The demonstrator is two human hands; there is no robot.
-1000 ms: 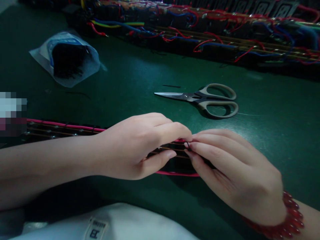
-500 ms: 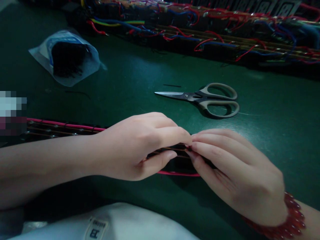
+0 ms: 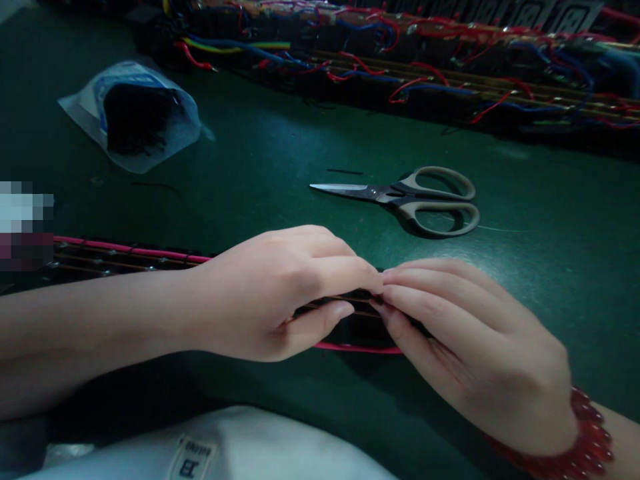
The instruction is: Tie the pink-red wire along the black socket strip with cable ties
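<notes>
I am watching through one camera worn on the person's head; it is facing forward and down over the green table (image 3: 250, 193), taking in the left hand (image 3: 295, 287) and right hand (image 3: 480, 347) at close range, while wiring (image 3: 420, 80) is lying farther off.

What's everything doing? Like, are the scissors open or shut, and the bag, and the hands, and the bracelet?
Scissors: shut, lying on the green table.
Plastic bag: open, dark strands inside.
Left hand: over the long strip, thumb and forefinger apart.
Right hand: bent, fingertips close together, grip hidden.
Red bracelet: worn, just behind that hand.
</notes>
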